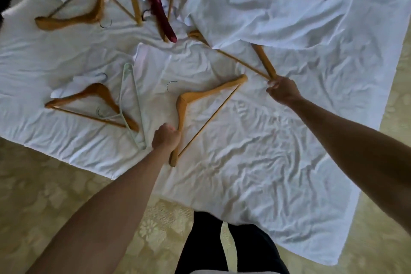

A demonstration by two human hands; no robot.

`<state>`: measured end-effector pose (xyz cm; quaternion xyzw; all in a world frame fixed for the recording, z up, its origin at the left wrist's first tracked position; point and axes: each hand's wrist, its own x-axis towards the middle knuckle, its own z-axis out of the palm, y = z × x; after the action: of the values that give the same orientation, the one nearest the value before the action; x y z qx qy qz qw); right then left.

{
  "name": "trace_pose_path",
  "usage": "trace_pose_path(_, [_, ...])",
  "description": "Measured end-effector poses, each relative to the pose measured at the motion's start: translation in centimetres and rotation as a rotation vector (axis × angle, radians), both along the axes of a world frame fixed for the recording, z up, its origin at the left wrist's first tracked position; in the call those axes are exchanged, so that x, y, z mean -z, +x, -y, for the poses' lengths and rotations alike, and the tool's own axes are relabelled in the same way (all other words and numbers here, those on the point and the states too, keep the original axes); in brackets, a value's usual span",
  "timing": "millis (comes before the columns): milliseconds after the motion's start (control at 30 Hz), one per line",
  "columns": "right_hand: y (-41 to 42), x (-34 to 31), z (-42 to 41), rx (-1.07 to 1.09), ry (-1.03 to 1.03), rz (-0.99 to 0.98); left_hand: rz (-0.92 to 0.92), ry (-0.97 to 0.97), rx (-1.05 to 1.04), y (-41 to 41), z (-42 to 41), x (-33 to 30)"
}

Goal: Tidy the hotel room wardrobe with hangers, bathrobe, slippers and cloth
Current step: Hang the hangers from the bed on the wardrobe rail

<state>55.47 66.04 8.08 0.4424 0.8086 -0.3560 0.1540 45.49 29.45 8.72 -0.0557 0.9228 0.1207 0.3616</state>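
White sheet (278, 140), creased, spread over a patterned floor (44, 184) and filling most of the view. White garment (278, 6), crumpled, lay at 1 o'clock on the sheet, covering the upper part of 1 wooden hanger. Legs in dark trousers (222, 247) stood at 6 o'clock. Centre hanger (200, 98), wooden with a metal hook, lay flat on the sheet; the left hand (165, 138) gripped its near arm at 7 o'clock from centre, fingers curled round the wood. Right hanger (263, 58), wooden, lay at 2 o'clock, half under the garment; the right hand (282, 92) pinched its exposed corner where bar and arm meet, fingers closed on it. Left wooden hanger (95, 100) lay at 9 o'clock, crossed by a pale green hanger (131, 104). Far-left hanger (73, 18), wooden, lay at 11 o'clock, partly on white cloth. Further wooden hangers (136, 6) lay at 12 o'clock, partly hidden, with a dark red strip of fabric (159, 9) draped across them.
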Motion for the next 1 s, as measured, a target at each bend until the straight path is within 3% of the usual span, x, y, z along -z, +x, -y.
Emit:
trace_pose_path(333, [-9.7, 13.2, -5.0, 0.103, 0.244, 0.092, -0.003, -0.023, -0.170, -3.7, -4.4, 13.5])
trace_pose_path(500, [-10.8, 15.4, -5.1, 0.064, 0.269, 0.031, -0.076, 0.056, -0.258, -4.2, -4.2, 14.4])
trace_pose_path(667, [-3.5, 14.4, 0.4, 0.243, 0.026, 0.096, -0.048, 0.157, -0.425, -1.0, -2.0, 11.3])
trace_pose_path(900, [14.6, 12.5, 11.7, 0.510, -0.312, 0.361, 0.021, 0.149, -0.398, 7.5, 1.2, 4.3])
trace_pose_path(1000, [19.7, 11.5, 14.1, 0.589, -0.401, 0.330, 0.068, 0.151, -0.389, 10.0, 1.2, 3.6])
